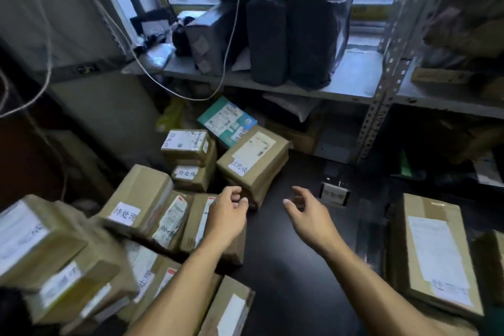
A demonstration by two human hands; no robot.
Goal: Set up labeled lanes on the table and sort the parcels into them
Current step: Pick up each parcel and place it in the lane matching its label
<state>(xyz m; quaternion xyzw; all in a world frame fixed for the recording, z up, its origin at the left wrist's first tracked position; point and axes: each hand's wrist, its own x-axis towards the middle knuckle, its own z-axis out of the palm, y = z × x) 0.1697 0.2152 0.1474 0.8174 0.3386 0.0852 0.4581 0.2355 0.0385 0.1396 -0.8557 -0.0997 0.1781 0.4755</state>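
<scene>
Several brown cardboard parcels with white handwritten labels crowd the left of the dark table (pixel 289 267). One labeled parcel (pixel 252 163) stands tilted at the middle back. My left hand (pixel 227 211) hovers just in front of its near corner, fingers curled and holding nothing. My right hand (pixel 308 211) hangs over bare tabletop to the right of that parcel, fingers apart and empty. A large flat parcel (pixel 433 256) lies at the right. A teal and white parcel (pixel 226 118) leans behind the middle one.
A grey metal shelf (pixel 354 84) runs across the back, loaded with black-wrapped packages (pixel 294 35). Its perforated upright (pixel 381 106) stands at the right. White cables (pixel 114 24) hang at the left. A small white device (pixel 335 194) sits on the table behind my right hand.
</scene>
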